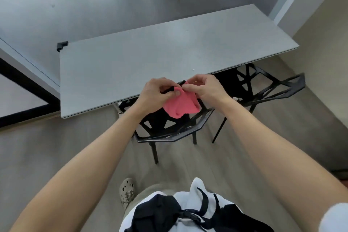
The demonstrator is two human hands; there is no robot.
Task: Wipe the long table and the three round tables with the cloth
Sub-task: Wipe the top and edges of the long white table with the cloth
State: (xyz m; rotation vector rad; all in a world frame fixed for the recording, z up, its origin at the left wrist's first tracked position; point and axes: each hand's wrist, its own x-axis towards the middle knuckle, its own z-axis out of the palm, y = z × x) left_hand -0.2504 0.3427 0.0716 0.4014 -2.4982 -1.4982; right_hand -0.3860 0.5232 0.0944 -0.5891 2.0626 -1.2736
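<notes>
In the head view, the pink cloth (180,104) is held at the near edge of the long table (150,56). Its top edge is pinched by curled fingers (166,85) of the left hand (155,91) and the right hand (206,88); the rest hangs below them, above a black chair (169,134).

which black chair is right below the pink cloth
The nearer chair, mid-view; the cloth hangs over it, while the other chair stands off to the right.
</notes>
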